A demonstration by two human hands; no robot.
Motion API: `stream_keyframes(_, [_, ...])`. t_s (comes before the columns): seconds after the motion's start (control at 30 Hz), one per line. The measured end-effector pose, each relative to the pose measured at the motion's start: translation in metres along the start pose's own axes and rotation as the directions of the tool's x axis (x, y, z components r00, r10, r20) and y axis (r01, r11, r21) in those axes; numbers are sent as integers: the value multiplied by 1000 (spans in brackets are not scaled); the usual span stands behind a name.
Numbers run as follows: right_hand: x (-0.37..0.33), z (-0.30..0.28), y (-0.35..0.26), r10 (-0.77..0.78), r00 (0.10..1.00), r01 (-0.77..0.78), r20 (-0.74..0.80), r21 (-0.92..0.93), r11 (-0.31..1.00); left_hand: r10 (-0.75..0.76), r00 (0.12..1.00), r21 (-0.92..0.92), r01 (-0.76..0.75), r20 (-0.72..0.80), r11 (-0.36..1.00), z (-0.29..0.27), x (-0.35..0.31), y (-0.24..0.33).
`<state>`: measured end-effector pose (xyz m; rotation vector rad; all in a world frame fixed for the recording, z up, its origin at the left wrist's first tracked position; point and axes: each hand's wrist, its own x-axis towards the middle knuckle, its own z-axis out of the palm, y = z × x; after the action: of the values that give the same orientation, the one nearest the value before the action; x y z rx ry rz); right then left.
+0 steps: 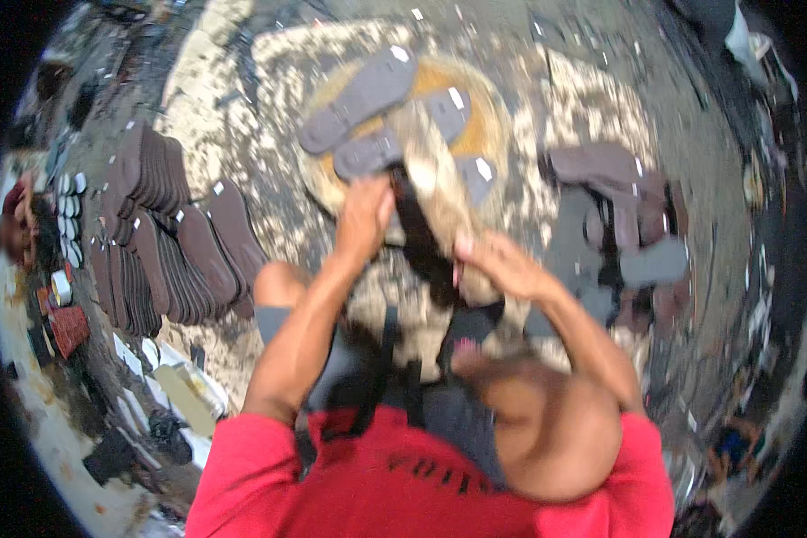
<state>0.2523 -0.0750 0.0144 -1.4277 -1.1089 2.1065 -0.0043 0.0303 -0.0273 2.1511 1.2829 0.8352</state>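
In front of me is a long, tan, sole-shaped form (432,170), tilted and blurred by motion. A dark strap-like piece (414,220) runs along its left side. My left hand (365,213) is closed at the upper end of the dark piece; its fingertips are partly hidden. At the form's near end, my right hand (502,264) grips with the thumb on top. Behind it, grey sandal soles (360,99) lie on a round, worn tan block (475,76). One grey sole (368,154) there is partly covered by the form.
To the left stand stacked rows of brown soles (211,255). A looser pile of brown soles (601,166) and grey pieces (655,263) lies on the right. My bent knee (556,430) is close below my right hand. Another person (18,220) sits at the far left.
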Motion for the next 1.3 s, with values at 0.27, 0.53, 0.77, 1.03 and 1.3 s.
stream_keyframes(0.27, [-9,11,32,20,980,9,-196,145,989,-561,826,-524,502,56,688,-2,2,27])
stream_keyframes(0.53, [-60,1,-76,-83,990,102,-111,179,979,-394,919,-286,372,-21,883,-3,-22,33])
stream_keyframes(0.77, [-108,34,-160,-745,489,823,-454,-41,566,-156,984,-158,141,-87,977,-1,-29,31])
stream_keyframes(1.03, [-21,-7,30,14,999,-14,31,-21,1000,-35,999,-72,34,-6,997,5,-24,18])
stream_keyframes(1.3, [-18,21,43,-220,933,201,-286,-94,975,-216,919,-171,283,329,944,-26,-24,90])
